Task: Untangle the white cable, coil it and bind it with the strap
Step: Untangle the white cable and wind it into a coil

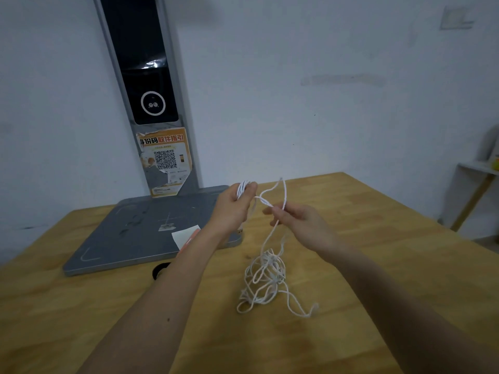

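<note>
Fingers (249,188) of the left hand (234,205) curl round a few finished turns of white cable (266,276), the right hand (297,225) pinches a loose strand, yet most lies tangled on the table (378,238), unbound.

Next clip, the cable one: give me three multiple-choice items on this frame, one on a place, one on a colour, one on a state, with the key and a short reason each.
1. Where does the tangled part of the white cable lie?
A. on the wooden table
B. on the grey base
C. on the floor

2. What colour is the base of the stand at the table's far left?
A. orange
B. grey
C. white

3. What does the left hand hold?
A. nothing
B. a strap
C. a few wound loops of cable

Key: 1 A, the tangle rests on bare wood below the right hand. 2 B, the slab is grey. 3 C, white loops show at its fingers.
</note>
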